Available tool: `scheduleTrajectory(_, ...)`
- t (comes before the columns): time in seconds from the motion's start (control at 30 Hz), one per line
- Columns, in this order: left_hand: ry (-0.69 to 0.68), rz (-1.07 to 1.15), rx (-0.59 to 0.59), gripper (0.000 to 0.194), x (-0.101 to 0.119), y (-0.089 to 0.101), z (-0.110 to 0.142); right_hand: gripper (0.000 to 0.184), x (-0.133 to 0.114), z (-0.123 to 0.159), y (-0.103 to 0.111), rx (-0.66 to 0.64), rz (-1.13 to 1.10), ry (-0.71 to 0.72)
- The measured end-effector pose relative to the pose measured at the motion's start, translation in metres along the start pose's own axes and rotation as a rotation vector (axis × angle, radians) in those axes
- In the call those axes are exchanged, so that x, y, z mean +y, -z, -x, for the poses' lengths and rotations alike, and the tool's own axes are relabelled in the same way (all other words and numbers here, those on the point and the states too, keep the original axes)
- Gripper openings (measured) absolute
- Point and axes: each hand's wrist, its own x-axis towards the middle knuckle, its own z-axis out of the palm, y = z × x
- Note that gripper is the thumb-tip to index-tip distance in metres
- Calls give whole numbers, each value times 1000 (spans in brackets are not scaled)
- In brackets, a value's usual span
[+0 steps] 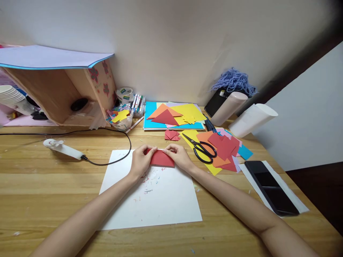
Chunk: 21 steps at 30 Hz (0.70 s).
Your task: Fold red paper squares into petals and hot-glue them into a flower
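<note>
A folded piece of red paper is held above the upper part of a white sheet. My left hand pinches its upper left edge between thumb and fingers. At the upper right edge, my right hand grips it the same way. The white sheet under my hands carries small coloured marks or scraps. Just beyond my hands lies a small folded red paper shape. Black-handled scissors rest to the right of my right hand, on yellow paper.
Coloured paper pieces overlap at right, near a phone. Further back are a paper stack, markers, a scrap-filled cup and white rolls. A corded white glue gun lies left, before a cardboard box.
</note>
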Motion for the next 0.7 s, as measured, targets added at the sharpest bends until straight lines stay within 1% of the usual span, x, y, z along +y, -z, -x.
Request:
scheduleTrajectory(0.07,0,4,-41,25,0,0,1,23,1,-1,2,61,16,25)
scheduleTrajectory(0.1,-6,-9,-64,24,1,1,1,23,1,-1,3,65,23,37)
scheduleTrajectory(0.23,-54,-76,-168,23,4,1,5,21,-2,2,5,-34,47,81)
scheduleTrajectory(0.27,-61,-84,-181,23,5,1,5,20,-2,2,5,-42,58,86)
scheduleTrajectory(0.4,-48,-84,-152,23,5,0,6,21,-1,1,4,22,49,58)
scheduleTrajectory(0.6,18,0,-107,24,0,0,1,23,3,-7,9,175,-119,-19)
scheduleTrajectory(0.7,43,31,-92,25,-1,1,-1,24,2,-8,12,189,-234,-54)
